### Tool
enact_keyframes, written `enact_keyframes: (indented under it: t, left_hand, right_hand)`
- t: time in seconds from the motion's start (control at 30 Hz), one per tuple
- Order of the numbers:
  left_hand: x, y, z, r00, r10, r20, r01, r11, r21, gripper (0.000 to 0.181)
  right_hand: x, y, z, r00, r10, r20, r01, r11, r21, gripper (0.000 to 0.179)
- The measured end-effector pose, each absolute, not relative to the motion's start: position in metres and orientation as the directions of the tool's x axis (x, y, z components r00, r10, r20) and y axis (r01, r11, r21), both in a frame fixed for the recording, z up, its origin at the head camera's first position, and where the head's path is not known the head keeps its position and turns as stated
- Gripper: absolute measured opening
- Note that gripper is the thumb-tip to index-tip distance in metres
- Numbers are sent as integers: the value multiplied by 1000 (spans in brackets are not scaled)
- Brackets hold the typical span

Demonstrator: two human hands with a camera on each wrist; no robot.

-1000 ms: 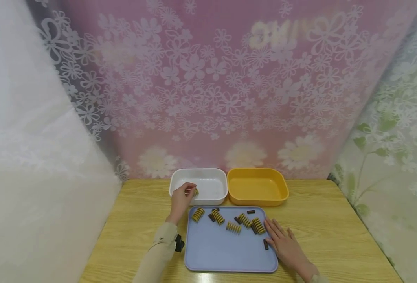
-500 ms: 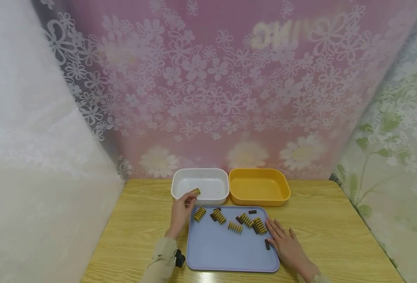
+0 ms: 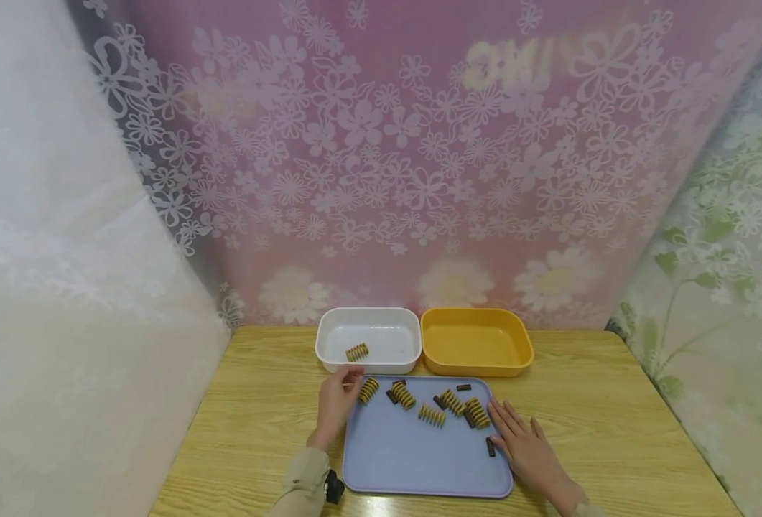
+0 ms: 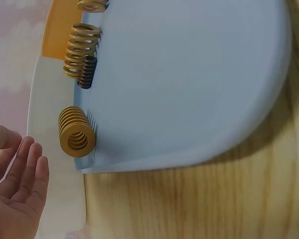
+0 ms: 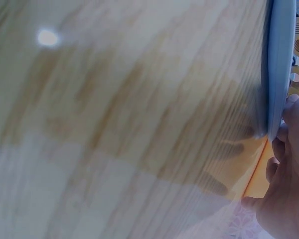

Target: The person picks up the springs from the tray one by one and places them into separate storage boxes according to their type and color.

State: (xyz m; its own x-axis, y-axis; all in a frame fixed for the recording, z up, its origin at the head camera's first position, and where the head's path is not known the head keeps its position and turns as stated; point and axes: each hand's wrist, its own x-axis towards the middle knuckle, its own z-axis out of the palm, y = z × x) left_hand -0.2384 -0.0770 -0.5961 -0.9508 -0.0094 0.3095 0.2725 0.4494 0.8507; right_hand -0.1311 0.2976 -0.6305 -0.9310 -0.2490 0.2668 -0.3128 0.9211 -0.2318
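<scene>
My left hand (image 3: pixel 338 403) is just above the tray's back left corner, by the near wall of the white bin (image 3: pixel 401 368). Its fingers are loosely bent and nothing is between them in the left wrist view. A yellow coil spring (image 3: pixel 357 352) lies inside the white bin. Nearest to the hand on the blue tray (image 3: pixel 419 467) is another yellow coil spring (image 4: pixel 75 132). More yellow springs, one of them a spring (image 3: pixel 431 415) near the middle, lie with small dark springs (image 3: pixel 464 388) along the tray's back half. My right hand (image 3: pixel 528 452) rests with extended fingers along the tray's right edge.
A yellow bin (image 3: pixel 477 370) stands right beside the white one, behind the tray. All of it is on a wood-grain table (image 3: pixel 600 416), with flowered curtains (image 3: pixel 387 179) at the back and sides. A dark spring (image 3: pixel 490 446) lies near the right thumb.
My left hand has let go of a yellow spring in the white bin and drawn back toward the tray's left corner. The right hand has stayed at the tray edge.
</scene>
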Motion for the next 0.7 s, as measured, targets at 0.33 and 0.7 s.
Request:
enact_keyframes:
  t: [0.33, 0.7]
  left_hand:
    - [-237, -70, -603, -947, -15, 321, 285, 421, 861, 19]
    - [-240, -61, -613, -944, 7, 330, 292, 483, 825, 26]
  right_hand:
    - [-132, 294, -620, -967, -220, 132, -247, 936, -251, 56]
    - [-132, 294, -621, -968, -217, 127, -244, 932, -267, 57]
